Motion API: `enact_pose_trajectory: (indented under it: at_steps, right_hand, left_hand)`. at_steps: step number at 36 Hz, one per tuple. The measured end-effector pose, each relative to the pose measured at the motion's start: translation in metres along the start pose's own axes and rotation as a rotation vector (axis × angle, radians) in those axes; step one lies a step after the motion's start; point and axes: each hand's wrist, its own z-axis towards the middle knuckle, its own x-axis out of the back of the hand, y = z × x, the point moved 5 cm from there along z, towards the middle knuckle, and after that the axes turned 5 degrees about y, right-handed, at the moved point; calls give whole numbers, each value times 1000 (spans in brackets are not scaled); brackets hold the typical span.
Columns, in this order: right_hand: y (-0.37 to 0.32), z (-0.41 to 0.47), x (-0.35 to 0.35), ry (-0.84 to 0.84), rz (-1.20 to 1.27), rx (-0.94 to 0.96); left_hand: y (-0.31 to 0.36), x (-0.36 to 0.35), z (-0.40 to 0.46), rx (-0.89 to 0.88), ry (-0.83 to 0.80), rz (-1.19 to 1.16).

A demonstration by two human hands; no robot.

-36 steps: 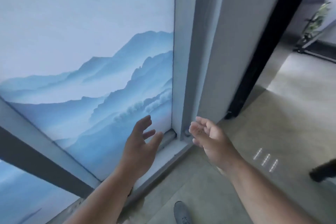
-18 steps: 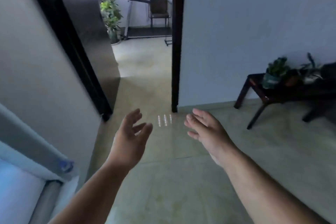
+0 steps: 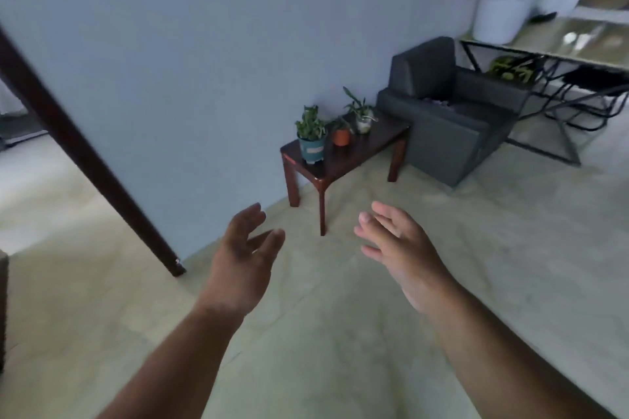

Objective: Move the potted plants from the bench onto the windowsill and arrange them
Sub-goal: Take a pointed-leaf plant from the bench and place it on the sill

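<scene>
From my head view, my left hand and right hand hang over the floor, fingers spread loosely and holding nothing, while three potted plants, teal pot, orange pot and pale pot, stand on the dark bench against the wall ahead

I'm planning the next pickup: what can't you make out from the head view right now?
- Windowsill: out of frame.
- Glass pot: contents too small to tell.
- Bench: far legs hidden by its top.
- Armchair: purple thing on the seat too blurred.
- Both hands, left hand, right hand, hold nothing.
</scene>
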Motion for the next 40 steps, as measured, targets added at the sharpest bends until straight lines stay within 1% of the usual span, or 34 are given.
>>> enact_pose_trajectory:
  at_steps: [6, 9, 15, 18, 22, 25, 30, 34, 40]
  right_hand:
    - [5, 48, 62, 141, 17, -24]
    - [5, 70, 79, 176, 5, -38]
    - [-6, 140, 96, 217, -26, -30]
    - [-18, 191, 95, 239, -63, -16]
    - [-32, 248, 93, 237, -140, -32]
    - [-40, 288, 94, 241, -149, -31]
    - [-48, 341, 104, 249, -166, -57]
    - [-50, 392, 118, 248, -164, -71]
    - [-44, 477, 153, 188, -171, -88]
  left_hand:
    - [10, -92, 45, -23, -134, 18]
    - [14, -122, 64, -21, -189, 5]
    - [23, -174, 140, -18, -208, -55]
    - [26, -197, 190, -13, -196, -121]
    - [29, -218, 249, 4, -217, -151]
    - [34, -236, 290, -5, -227, -139]
    - [45, -275, 336, 31, -273, -127]
    - [46, -312, 367, 64, -281, -140]
    - [50, -383, 419, 72, -265, -93]
